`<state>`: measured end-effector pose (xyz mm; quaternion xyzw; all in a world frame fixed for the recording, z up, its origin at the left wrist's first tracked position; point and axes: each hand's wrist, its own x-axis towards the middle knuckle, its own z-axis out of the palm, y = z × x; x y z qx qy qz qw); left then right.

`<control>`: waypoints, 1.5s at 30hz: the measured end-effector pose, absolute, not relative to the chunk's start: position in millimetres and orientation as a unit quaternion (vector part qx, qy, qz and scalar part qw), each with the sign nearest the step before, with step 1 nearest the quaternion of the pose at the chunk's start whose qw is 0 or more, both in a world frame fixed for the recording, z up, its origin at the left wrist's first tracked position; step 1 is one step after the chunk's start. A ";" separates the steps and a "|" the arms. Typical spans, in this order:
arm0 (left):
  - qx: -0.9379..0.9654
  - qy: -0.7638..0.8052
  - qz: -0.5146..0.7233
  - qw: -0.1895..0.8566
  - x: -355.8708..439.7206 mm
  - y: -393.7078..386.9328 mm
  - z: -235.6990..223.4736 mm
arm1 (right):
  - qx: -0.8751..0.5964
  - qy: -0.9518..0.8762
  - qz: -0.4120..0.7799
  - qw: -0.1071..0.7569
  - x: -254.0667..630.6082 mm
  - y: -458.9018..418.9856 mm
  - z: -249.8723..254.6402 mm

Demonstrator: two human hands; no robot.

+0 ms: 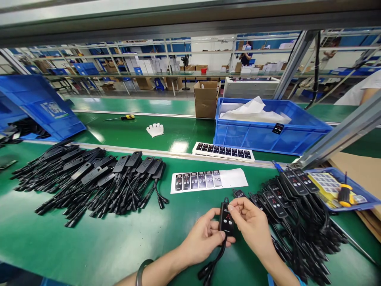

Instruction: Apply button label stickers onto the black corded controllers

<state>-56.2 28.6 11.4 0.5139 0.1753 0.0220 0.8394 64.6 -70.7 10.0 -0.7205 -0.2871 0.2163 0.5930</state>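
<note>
A black controller box (226, 228) with cables hanging from its lower end is gripped in my left hand (205, 238). On its face is a dark label with small red and white markings. My right hand (250, 222) is pinched at the label's upper right edge; whether a bit of label sits between thumb and finger is hidden. Beyond my hands lies a white label sheet (233, 179), its remaining dark labels on the left part. Labelled controllers (275, 203) are heaped to the right of my right hand. Controllers without visible face labels (95, 174) are spread out at left.
A stack of label sheets (223, 151) lies before a blue crate (244, 137) holding white paper. At right, a blue tray (369, 202) holds a yellow-black screwdriver (345, 195). Farther back are a white glove (155, 130), another screwdriver (127, 117) and a cardboard box (205, 104). A metal post (315, 147) slants at right.
</note>
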 end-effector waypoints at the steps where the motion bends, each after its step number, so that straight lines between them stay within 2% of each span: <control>1: 0.517 0.174 0.024 0.838 -56.1 28.7 12.2 | -0.721 -0.283 0.219 0.594 64.0 -70.6 9.2; 8: 0.522 0.174 0.036 0.834 -57.4 29.2 16.0 | -0.713 -0.255 0.215 0.617 67.5 -69.6 5.8; 17: 0.457 0.196 0.051 0.866 -55.2 38.3 16.8 | -0.702 -0.344 0.306 0.543 64.3 -64.9 -3.1; 23: 0.458 0.198 0.072 0.864 -52.5 41.4 13.4 | -0.683 -0.398 0.327 0.517 55.7 -67.3 -5.1; 28: 0.537 0.208 0.079 0.814 -50.4 38.7 3.6 | -0.698 -0.424 0.258 0.517 58.0 -67.8 -14.7; 35: 0.518 0.211 0.104 0.822 -49.2 36.9 0.0 | -0.749 -0.477 0.143 0.437 49.1 -64.3 -12.5; 38: 0.518 0.177 0.099 0.831 -50.8 40.8 2.8 | -0.770 -0.511 0.061 0.378 51.5 -64.7 -4.1; 40: 0.605 0.157 0.098 0.775 -53.5 46.5 5.6 | -0.804 -0.513 -0.002 0.301 58.9 -67.6 1.0; 42: 0.735 0.161 0.119 0.648 -56.6 54.2 7.9 | -0.855 -0.483 -0.047 0.184 69.1 -72.4 7.0; 45: 0.886 0.189 0.144 0.399 -59.7 66.1 6.7 | -0.901 -0.426 -0.080 -0.002 84.2 -78.8 20.3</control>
